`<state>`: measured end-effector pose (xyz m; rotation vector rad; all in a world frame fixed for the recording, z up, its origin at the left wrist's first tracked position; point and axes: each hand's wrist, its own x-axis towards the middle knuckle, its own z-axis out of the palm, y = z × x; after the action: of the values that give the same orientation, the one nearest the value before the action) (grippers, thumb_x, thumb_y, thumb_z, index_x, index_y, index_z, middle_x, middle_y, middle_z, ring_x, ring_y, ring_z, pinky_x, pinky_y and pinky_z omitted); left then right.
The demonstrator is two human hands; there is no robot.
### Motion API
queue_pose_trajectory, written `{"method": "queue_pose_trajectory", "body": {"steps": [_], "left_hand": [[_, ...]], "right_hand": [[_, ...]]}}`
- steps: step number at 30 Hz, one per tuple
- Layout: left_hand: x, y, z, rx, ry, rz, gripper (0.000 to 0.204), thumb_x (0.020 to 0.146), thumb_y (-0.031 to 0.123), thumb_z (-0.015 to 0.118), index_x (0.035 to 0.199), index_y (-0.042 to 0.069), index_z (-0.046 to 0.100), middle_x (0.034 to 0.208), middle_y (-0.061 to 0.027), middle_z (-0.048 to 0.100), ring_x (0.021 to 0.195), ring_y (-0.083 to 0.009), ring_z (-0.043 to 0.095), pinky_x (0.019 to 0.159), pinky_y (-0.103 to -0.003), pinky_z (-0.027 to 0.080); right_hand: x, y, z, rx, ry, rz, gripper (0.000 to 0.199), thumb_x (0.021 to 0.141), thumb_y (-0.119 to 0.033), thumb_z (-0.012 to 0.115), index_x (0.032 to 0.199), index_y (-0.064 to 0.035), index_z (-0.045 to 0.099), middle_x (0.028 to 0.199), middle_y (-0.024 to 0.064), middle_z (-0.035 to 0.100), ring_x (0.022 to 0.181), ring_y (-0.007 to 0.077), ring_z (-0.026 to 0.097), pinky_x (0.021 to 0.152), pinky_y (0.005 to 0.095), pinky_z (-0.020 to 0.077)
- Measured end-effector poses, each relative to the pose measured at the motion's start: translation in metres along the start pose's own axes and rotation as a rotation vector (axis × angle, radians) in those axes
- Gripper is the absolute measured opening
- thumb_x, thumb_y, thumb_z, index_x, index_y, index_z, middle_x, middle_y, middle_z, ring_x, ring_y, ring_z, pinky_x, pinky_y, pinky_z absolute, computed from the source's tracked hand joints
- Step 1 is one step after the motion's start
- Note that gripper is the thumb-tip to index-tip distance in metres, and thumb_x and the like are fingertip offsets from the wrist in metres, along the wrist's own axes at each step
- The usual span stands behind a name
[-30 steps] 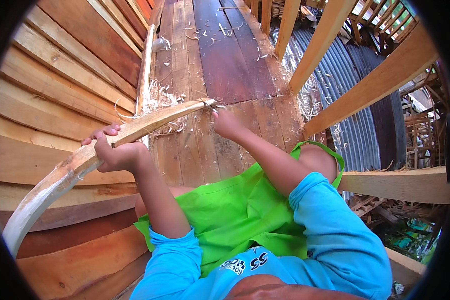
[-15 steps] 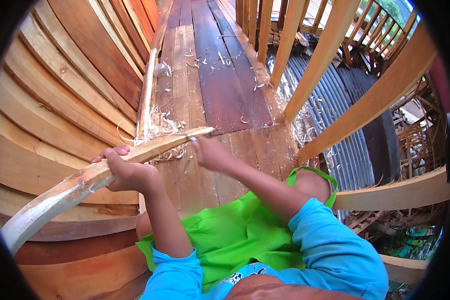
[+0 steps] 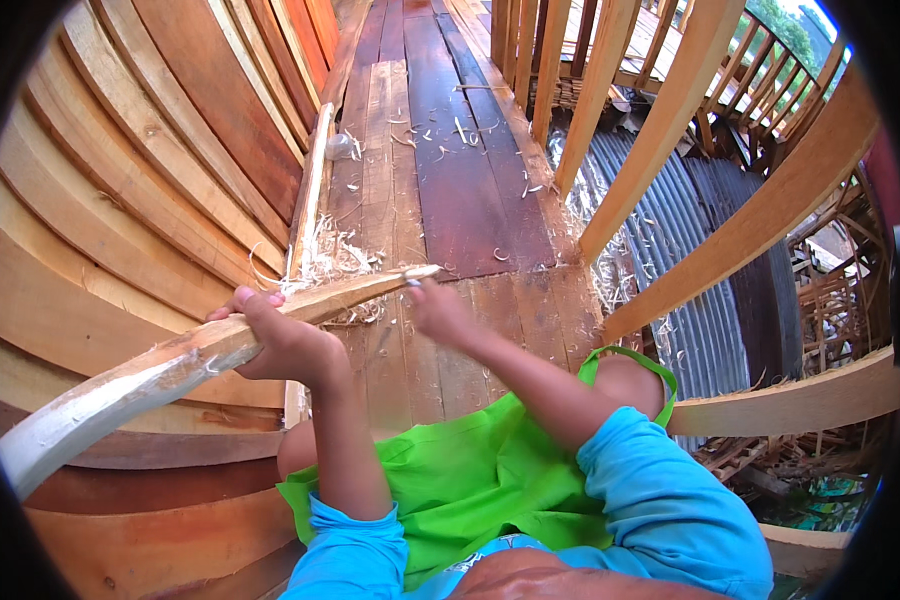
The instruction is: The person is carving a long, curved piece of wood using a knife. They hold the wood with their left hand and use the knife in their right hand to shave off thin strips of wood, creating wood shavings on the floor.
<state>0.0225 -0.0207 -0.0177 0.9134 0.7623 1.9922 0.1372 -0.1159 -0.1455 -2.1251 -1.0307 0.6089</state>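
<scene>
A long, curved, pale wooden piece [image 3: 150, 375] with a freshly shaved surface runs from the lower left up to a thin tip near the middle. My left hand [image 3: 288, 345] is shut around its middle part from above. My right hand [image 3: 438, 312] is blurred and sits at the thin tip, its fingers curled on the end. Both bare forearms come out of blue sleeves [image 3: 660, 500]. A bright green cloth [image 3: 470, 480] lies over my lap below the arms.
Curved hull planks [image 3: 140, 170] rise on the left. A plank walkway [image 3: 450, 170] strewn with wood shavings [image 3: 335, 255] runs ahead. Slanted wooden posts [image 3: 670, 120] stand on the right, with corrugated metal sheet [image 3: 670, 240] beyond. A loose batten [image 3: 308, 195] lies along the hull.
Both hands and the curved piece sit lower in the picture than a second ago. The view has tilted up, showing more of the walkway ahead. The grips look unchanged.
</scene>
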Motion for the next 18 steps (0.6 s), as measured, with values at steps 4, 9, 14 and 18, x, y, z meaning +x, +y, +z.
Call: {"method": "queue_pose_trajectory", "body": {"steps": [4, 9, 14, 18], "left_hand": [[-0.011, 0.009, 0.012, -0.039, -0.035, 0.003, 0.024, 0.087, 0.003, 0.054, 0.108, -0.002, 0.042, 0.079, -0.0053, 0.050, 0.069, -0.0126, 0.050, 0.066, -0.028, 0.046], [-0.006, 0.004, 0.004, -0.018, -0.027, 0.067, 0.027, 0.088, 0.006, 0.058, 0.108, -0.001, 0.041, 0.082, -0.0060, 0.050, 0.070, -0.0131, 0.051, 0.067, -0.028, 0.047], [-0.011, 0.004, 0.017, -0.032, 0.029, 0.006, 0.028, 0.088, 0.010, 0.061, 0.109, -0.001, 0.045, 0.072, -0.0036, 0.048, 0.063, -0.0115, 0.048, 0.063, -0.027, 0.048], [0.007, 0.001, 0.002, -0.004, 0.050, 0.042, 0.029, 0.089, 0.011, 0.061, 0.110, -0.001, 0.045, 0.074, -0.0037, 0.048, 0.064, -0.0116, 0.048, 0.064, -0.028, 0.048]], "right_hand": [[0.031, 0.076, 0.018, -0.092, 0.054, 0.040, 0.033, 0.100, -0.025, 0.042, 0.095, 0.0043, 0.055, 0.077, 0.0253, 0.064, 0.070, 0.0434, 0.063, 0.066, 0.0526, 0.0473], [-0.004, -0.035, -0.009, 0.123, 0.009, -0.017, 0.032, 0.099, -0.024, 0.042, 0.097, 0.0048, 0.056, 0.082, 0.0279, 0.064, 0.079, 0.0439, 0.063, 0.072, 0.0527, 0.0484], [0.025, 0.075, 0.021, -0.057, 0.211, -0.087, 0.031, 0.100, -0.024, 0.042, 0.094, 0.0039, 0.054, 0.072, 0.0261, 0.062, 0.066, 0.0433, 0.061, 0.063, 0.0521, 0.0471], [0.011, -0.007, 0.012, 0.113, 0.037, -0.108, 0.032, 0.099, -0.025, 0.043, 0.090, 0.0037, 0.054, 0.074, 0.0279, 0.061, 0.069, 0.0450, 0.061, 0.063, 0.0527, 0.0468]]}}
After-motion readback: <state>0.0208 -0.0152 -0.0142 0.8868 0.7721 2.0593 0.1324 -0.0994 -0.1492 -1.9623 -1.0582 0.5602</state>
